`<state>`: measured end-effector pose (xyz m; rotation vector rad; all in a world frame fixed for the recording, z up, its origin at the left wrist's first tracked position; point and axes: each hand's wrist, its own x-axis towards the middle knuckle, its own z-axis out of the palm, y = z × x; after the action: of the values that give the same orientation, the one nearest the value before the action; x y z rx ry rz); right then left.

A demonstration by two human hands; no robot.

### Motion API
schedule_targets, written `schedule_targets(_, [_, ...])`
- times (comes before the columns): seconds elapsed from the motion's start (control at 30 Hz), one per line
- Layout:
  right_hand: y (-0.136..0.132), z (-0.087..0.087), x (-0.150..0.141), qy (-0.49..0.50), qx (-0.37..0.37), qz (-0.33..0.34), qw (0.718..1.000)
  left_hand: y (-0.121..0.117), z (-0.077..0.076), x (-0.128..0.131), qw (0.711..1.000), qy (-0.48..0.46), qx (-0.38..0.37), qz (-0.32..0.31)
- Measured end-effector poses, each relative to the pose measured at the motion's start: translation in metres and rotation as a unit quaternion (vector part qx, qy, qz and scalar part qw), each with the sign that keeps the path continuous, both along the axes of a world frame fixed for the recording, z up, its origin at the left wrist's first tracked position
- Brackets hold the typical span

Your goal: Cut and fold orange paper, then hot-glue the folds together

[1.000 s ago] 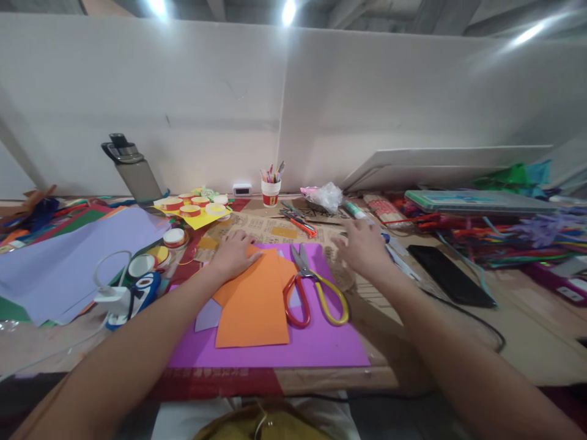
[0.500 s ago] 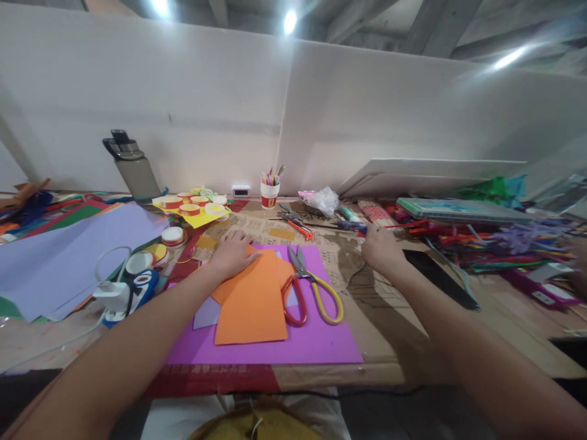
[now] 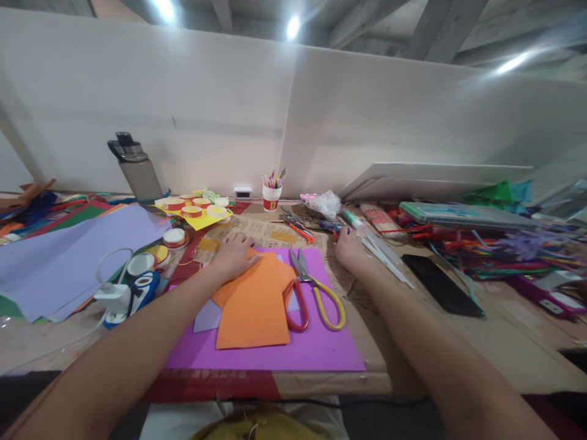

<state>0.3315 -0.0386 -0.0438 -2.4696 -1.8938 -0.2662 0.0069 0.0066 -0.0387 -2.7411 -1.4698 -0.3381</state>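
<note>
My left hand [image 3: 235,256] lies flat with its fingers spread, pressing on the upper left of the orange paper [image 3: 254,311]. Beneath that are pale lilac paper [image 3: 206,318] and a large purple sheet [image 3: 316,354]. Scissors [image 3: 302,276] with one red and one yellow handle rest on the purple sheet, blades pointing away from me. Right of the sheet, my right hand [image 3: 351,249] is closed at the end of a small dark blue object [image 3: 331,227]. Its kind is hard to make out, and the hand covers part of it.
A phone [image 3: 443,285] and white strips [image 3: 385,260] lie to the right. An orange cutter [image 3: 302,232] and a cup of pens [image 3: 272,197] stand farther back. At left are tape rolls [image 3: 191,211], a power strip [image 3: 142,296], lilac sheets [image 3: 87,250] and a bottle [image 3: 137,174].
My right hand has moved left, and the dark blue object has shifted left with it. White strips now show where the hand was. The left hand stays on the orange paper.
</note>
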Motion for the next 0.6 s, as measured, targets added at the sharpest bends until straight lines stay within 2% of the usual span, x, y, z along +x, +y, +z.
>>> schedule_targets(0.13, [0.001, -0.009, 0.006, 0.05, 0.064, -0.07, 0.994, 0.0, 0.001, 0.001, 1.0, 0.006, -0.001, -0.005])
schedule_targets(0.23, [-0.004, -0.005, 0.002, 0.064, 0.099, -0.092, 0.989, 0.0, 0.001, 0.002, 1.0, 0.005, 0.0, -0.008])
schedule_targets(0.3, [-0.008, 0.004, -0.008, 0.067, 0.131, -0.076, 0.986, 0.0, 0.003, 0.002, 1.0, 0.002, -0.002, -0.009])
schedule_targets(0.37, [-0.013, 0.016, -0.022, 0.078, 0.146, -0.016, 0.986, 0.0, 0.006, 0.001, 1.0, -0.003, -0.012, -0.014])
schedule_targets(0.4, [-0.015, 0.022, -0.029, 0.096, 0.127, 0.012, 0.987, 0.001, 0.008, 0.001, 1.0, -0.007, -0.02, -0.017])
schedule_targets(0.47, [-0.018, 0.031, -0.043, 0.158, 0.039, 0.069, 0.984, 0.003, 0.011, -0.001, 0.999, -0.009, -0.036, -0.029])
schedule_targets(0.53, [-0.021, 0.036, -0.052, 0.188, -0.051, 0.094, 0.976, 0.007, 0.014, -0.004, 0.998, -0.007, -0.049, -0.043])
schedule_targets(0.6, [-0.022, 0.037, -0.055, 0.179, -0.082, 0.095, 0.976, 0.012, 0.014, -0.006, 0.997, -0.004, -0.06, -0.056])
